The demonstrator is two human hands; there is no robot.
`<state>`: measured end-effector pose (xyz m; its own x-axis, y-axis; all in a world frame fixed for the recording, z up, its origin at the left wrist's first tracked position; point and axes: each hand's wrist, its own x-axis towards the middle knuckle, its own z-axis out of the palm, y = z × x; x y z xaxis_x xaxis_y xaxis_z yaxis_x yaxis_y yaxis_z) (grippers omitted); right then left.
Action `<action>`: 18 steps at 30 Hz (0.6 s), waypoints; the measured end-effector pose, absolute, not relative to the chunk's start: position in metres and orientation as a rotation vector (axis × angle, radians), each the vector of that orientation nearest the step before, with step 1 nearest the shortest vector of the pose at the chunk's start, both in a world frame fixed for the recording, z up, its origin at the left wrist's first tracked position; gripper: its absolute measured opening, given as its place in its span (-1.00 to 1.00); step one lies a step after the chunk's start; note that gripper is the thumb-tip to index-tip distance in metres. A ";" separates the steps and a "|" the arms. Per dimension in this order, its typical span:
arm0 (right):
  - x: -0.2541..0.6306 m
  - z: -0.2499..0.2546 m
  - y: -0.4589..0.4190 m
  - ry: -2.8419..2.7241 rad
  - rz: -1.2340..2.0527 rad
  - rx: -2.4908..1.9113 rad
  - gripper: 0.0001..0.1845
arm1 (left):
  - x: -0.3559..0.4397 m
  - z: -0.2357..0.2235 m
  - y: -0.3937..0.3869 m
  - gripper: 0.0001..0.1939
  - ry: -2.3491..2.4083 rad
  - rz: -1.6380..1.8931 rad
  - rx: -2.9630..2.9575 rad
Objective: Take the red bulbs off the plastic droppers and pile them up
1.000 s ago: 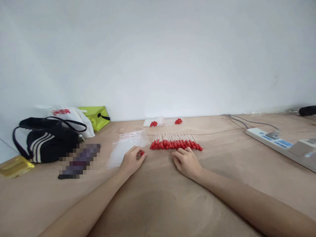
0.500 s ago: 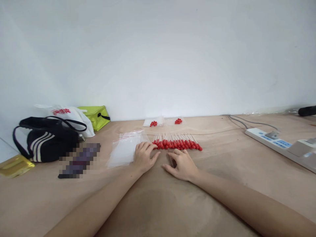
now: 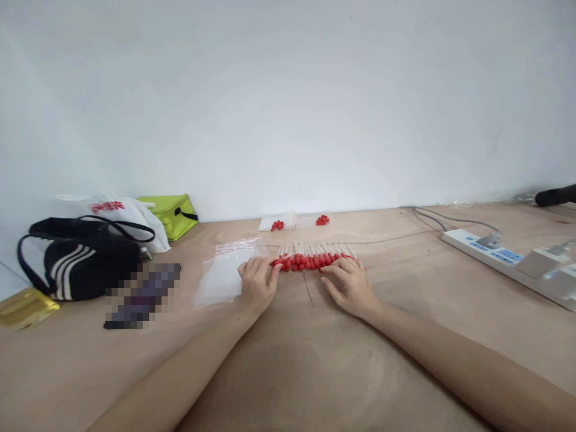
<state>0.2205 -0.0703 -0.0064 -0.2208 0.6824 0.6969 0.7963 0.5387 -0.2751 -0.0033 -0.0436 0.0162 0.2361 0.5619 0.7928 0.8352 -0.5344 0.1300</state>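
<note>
my left hand (image 3: pixel 257 284) and right hand (image 3: pixel 351 288) touch one row of red-headed sticks (image 3: pixel 310 261), too overlapped to count, stems pointing lengthwise away; any grip, i cannot tell.

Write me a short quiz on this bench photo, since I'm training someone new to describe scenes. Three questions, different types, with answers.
1. Multiple choice: what lies flat right beside the person's left hand, on its outer side?
A) a long white plastic power strip
B) flat clear plastic zip bags
C) a lime-green box-shaped bag

2. True or false: two separate small clusters of red pieces lie near the pale, plain wall.

3. Fill in the colour: the row of slim pale sticks has its ____ ends turned towards the person.

Key: 1 B; 2 true; 3 red
</note>
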 end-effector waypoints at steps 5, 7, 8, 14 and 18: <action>0.214 -0.004 -0.071 -2.052 -0.305 -1.144 -0.58 | -0.022 0.014 -0.059 -0.81 -1.333 -1.276 -2.332; 0.212 -0.002 -0.071 -2.103 -0.347 -1.106 -0.52 | -0.021 0.012 -0.060 -0.82 -1.290 -1.273 -2.449; 0.211 -0.001 -0.071 -2.127 -0.361 -1.084 -0.51 | -0.019 0.011 -0.060 -0.83 -1.263 -1.268 -2.505; 0.208 0.000 -0.070 -2.183 -0.320 -1.002 -0.71 | -0.005 0.010 -0.058 -0.87 -1.093 -1.258 -2.728; 0.208 0.000 -0.069 -2.189 -0.299 -1.005 -0.76 | -0.005 0.013 -0.060 -0.89 -1.081 -1.248 -2.790</action>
